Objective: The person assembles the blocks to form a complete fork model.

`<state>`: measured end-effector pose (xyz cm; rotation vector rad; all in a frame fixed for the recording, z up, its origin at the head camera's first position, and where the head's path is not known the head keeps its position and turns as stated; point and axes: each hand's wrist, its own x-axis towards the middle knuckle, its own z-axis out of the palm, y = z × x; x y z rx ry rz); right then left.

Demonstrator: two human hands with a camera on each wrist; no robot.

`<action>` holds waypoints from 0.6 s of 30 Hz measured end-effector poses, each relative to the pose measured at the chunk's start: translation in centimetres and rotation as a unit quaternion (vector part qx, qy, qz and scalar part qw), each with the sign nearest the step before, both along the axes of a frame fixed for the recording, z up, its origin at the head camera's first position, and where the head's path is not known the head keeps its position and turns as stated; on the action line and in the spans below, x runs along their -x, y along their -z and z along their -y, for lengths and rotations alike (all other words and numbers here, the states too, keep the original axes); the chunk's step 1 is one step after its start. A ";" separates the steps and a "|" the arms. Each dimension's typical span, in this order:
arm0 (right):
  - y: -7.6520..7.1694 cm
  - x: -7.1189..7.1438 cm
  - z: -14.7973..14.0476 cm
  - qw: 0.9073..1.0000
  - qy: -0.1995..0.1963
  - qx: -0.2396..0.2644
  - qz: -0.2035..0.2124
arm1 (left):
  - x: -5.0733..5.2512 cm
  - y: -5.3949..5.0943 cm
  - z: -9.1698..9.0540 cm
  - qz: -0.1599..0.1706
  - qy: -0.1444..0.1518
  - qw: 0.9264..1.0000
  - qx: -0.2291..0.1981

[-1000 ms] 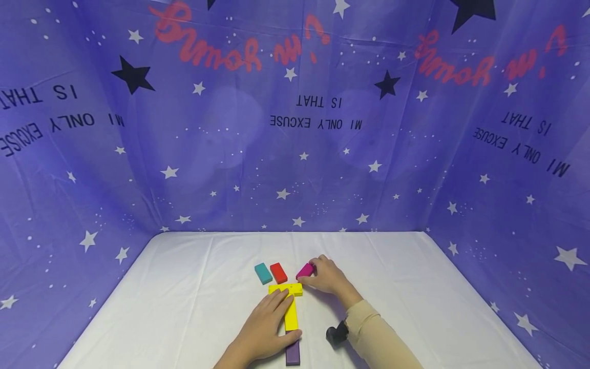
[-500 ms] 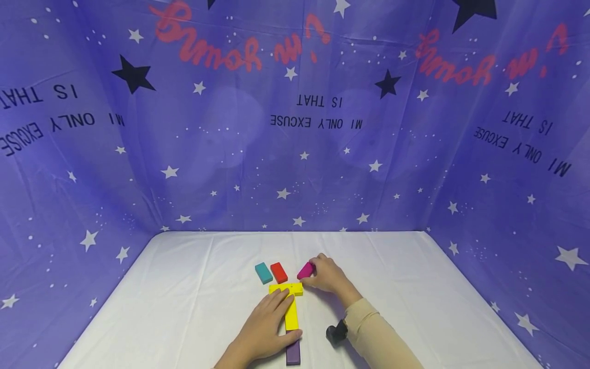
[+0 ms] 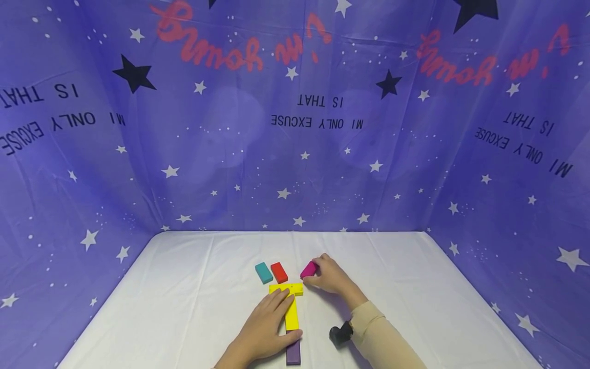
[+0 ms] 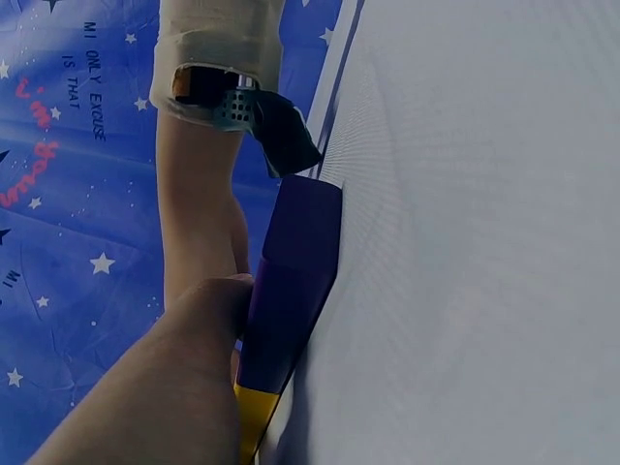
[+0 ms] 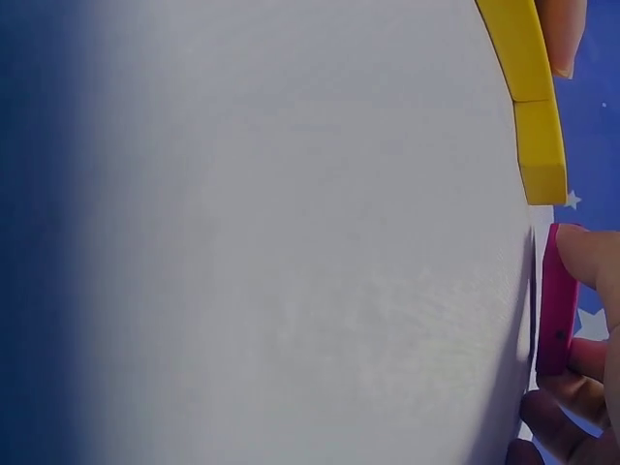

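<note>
My right hand (image 3: 333,275) pinches a magenta block (image 3: 308,269) between thumb and fingers. In the right wrist view, the magenta block (image 5: 557,300) is tilted and sits apart from the end of the yellow blocks (image 5: 540,131). My left hand (image 3: 264,324) rests with extended fingers on a T of blocks: a yellow crosspiece (image 3: 296,289) and a yellow stem (image 3: 292,319). Its thumb lies over a purple block (image 3: 293,354) that continues the stem toward me. The left wrist view shows the purple block (image 4: 291,291) end to end with yellow.
Beyond the T, a teal block (image 3: 264,273) and a red block (image 3: 278,272) lie side by side. A white cloth (image 3: 184,307) covers the table, and purple star-printed curtains (image 3: 295,169) enclose three sides. A black device (image 3: 341,334) sits at my right wrist.
My right hand has shifted slightly to the right with the magenta block, widening its distance from the red one. The left hand and the T of blocks have stayed put.
</note>
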<state>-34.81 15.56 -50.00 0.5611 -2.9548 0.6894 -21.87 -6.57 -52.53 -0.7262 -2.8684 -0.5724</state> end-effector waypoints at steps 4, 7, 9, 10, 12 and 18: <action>0.1 -0.1 -0.3 1.000 -0.007 -0.003 0.007 | 0.0 0.0 0.0 0.006 -0.002 1.000 0.000; 0.0 -0.3 -0.4 1.000 -0.014 -0.007 0.015 | -0.1 0.0 0.0 0.006 -0.003 1.000 -0.001; 0.0 -0.3 -0.4 1.000 -0.019 -0.010 0.020 | -0.1 0.0 0.0 0.005 -0.003 1.000 -0.002; -0.1 -0.3 -0.5 0.999 -0.021 -0.012 0.022 | -0.1 0.0 0.0 0.005 -0.003 1.000 -0.002; -0.1 -0.3 -0.5 0.999 -0.025 -0.016 0.025 | -0.1 0.0 0.0 0.004 -0.002 1.000 -0.002; -0.2 -0.3 -0.6 0.999 -0.034 -0.016 0.020 | -0.1 -0.1 0.0 0.005 -0.001 1.000 -0.001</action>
